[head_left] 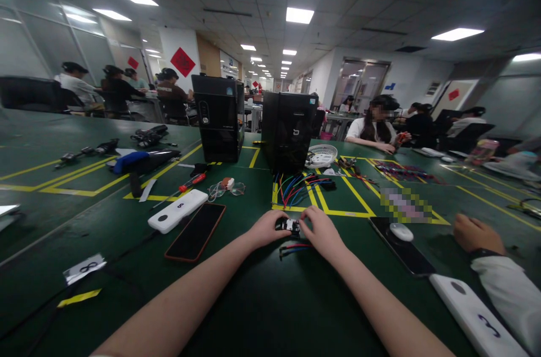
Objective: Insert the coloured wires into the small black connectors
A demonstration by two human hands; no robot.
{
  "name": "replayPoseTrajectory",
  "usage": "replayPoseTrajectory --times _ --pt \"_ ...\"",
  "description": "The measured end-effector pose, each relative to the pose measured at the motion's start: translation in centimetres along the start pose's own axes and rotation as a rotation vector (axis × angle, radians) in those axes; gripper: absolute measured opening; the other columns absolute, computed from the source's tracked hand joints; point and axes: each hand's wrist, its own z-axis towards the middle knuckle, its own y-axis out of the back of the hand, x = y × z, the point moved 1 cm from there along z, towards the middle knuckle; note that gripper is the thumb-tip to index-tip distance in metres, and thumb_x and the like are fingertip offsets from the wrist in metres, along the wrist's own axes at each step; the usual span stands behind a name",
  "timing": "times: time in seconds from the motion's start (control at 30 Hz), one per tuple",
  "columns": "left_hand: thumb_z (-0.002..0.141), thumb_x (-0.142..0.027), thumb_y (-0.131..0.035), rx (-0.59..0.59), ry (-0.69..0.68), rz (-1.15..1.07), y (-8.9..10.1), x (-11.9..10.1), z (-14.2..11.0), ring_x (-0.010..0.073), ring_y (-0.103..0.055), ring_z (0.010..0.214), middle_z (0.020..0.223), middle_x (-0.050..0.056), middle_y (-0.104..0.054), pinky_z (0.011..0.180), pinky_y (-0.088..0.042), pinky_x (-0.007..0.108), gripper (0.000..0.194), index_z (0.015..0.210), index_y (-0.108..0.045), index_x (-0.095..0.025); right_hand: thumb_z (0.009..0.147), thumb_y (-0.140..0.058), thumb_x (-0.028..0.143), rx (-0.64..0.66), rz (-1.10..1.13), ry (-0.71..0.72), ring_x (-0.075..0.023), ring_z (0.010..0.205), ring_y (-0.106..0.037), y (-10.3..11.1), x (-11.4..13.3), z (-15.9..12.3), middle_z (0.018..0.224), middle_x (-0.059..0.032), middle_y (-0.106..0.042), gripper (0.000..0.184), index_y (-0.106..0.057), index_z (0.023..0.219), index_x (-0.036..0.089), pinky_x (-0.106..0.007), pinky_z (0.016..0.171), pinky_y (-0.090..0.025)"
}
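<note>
Black-and-white piece sits partly hidden between the hands.

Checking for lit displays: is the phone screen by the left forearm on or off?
Off, it seems: the phone screen faces up, dark, with nothing lit.

Component between hands, wires behind
</note>
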Motion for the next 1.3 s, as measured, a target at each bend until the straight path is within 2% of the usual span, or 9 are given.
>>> replayPoseTrajectory --times 0.07,0.2,0.5,0.67,0.8,0.93,1.03,1.17,1.3 --pt "0.071 -0.032 -0.07 0.014 0.01 0.01 0.1 -0.1 0.0 0.0237 -0.056 0.098 0.105 0.007 -0.062 0.086 -0.042 0.033 0.036 0.102 -0.059 -0.018 0.082 -0.051 0.023 0.052 -0.057 -0.033 -0.0179 0.087 -0.053 -0.2 -0.7 0.1 0.091 -0.0067 -0.059 0.011 -0.058 0.089 0.018 -0.028 0.077 -0.038" --pt "0.072 -0.031 -0.068 0.018 0.014 0.021 0.3 -0.3 0.0 0.0241 -0.055 0.099 0.106 0.007 -0.062 0.088 -0.042 0.034 0.035 0.104 -0.059 -0.018 0.086 -0.045 0.022 0.195 -0.079 -0.056 -0.0167 0.082 -0.055 -1.3 -1.3 0.0 0.086 -0.0055 -0.06 0.014 -0.059 0.084 0.018 -0.026 0.072 -0.037" --pt "0.072 -0.029 -0.069 0.037 0.0 0.01 0.1 0.2 0.3 0.0237 -0.055 0.1 0.106 0.008 -0.061 0.089 -0.042 0.034 0.034 0.102 -0.059 -0.018 0.089 -0.039 0.021 0.153 0.001 -0.048 -0.0146 0.078 -0.053 -2.1 -1.2 -0.1 0.082 -0.0034 -0.059 0.019 -0.057 0.082 0.019 -0.024 0.069 -0.035" --pt "0.072 -0.03 -0.069 0.022 -0.007 0.029 -0.1 0.3 0.2 0.024 -0.055 0.099 0.105 0.008 -0.061 0.088 -0.042 0.035 0.034 0.102 -0.059 -0.018 0.092 -0.034 0.026 0.113 0.022 -0.105 -0.0144 0.071 -0.054 -0.8 -1.5 0.2 0.077 -0.0026 -0.06 0.024 -0.055 0.082 0.019 -0.023 0.063 -0.033" --pt "0.073 -0.029 -0.069 -0.042 0.015 0.033 -0.2 0.2 0.1 0.0238 -0.055 0.099 0.105 0.008 -0.061 0.089 -0.042 0.035 0.034 0.103 -0.058 -0.018 0.09 -0.038 0.025 0.103 -0.021 0.001 -0.0151 0.072 -0.054 0.8 -0.6 0.3 0.076 -0.0033 -0.061 0.022 -0.057 0.082 0.019 -0.025 0.067 -0.033" --pt "0.073 -0.026 -0.068 -0.086 0.019 0.031 0.0 -0.1 0.1 0.0236 -0.056 0.097 0.102 0.008 -0.062 0.087 -0.043 0.035 0.031 0.101 -0.059 -0.017 0.085 -0.046 0.021 0.203 -0.008 0.137 -0.0169 0.078 -0.055 1.4 0.8 0.0 0.079 -0.0037 -0.063 0.016 -0.062 0.083 0.019 -0.028 0.074 -0.035" --pt "0.073 -0.024 -0.067 -0.089 0.01 0.032 0.1 -0.3 0.1 0.0232 -0.056 0.095 0.101 0.008 -0.063 0.087 -0.044 0.034 0.029 0.1 -0.059 -0.017 0.079 -0.054 0.02 0.301 0.033 0.181 -0.0188 0.089 -0.056 1.1 1.6 -0.7 0.09 -0.005 -0.064 0.015 -0.065 0.089 0.021 -0.03 0.08 -0.036" --pt "0.073 -0.025 -0.067 -0.069 0.022 0.026 0.0 -0.1 0.1 0.023 -0.056 0.097 0.103 0.007 -0.062 0.089 -0.043 0.035 0.03 0.101 -0.059 -0.018 0.069 -0.063 0.02 0.405 -0.04 0.138 -0.023 0.095 -0.055 0.9 2.1 -1.3 0.101 -0.008 -0.062 0.025 -0.066 0.094 0.021 -0.033 0.084 -0.037" --pt "0.073 -0.026 -0.067 -0.057 0.018 0.026 -0.1 0.1 0.1 0.0235 -0.056 0.1 0.106 0.007 -0.062 0.09 -0.042 0.035 0.031 0.103 -0.059 -0.019 0.068 -0.059 0.014 0.456 -0.175 0.092 -0.0233 0.086 -0.057 0.6 2.5 -1.5 0.09 -0.0096 -0.063 0.013 -0.066 0.078 0.018 -0.032 0.076 -0.04"
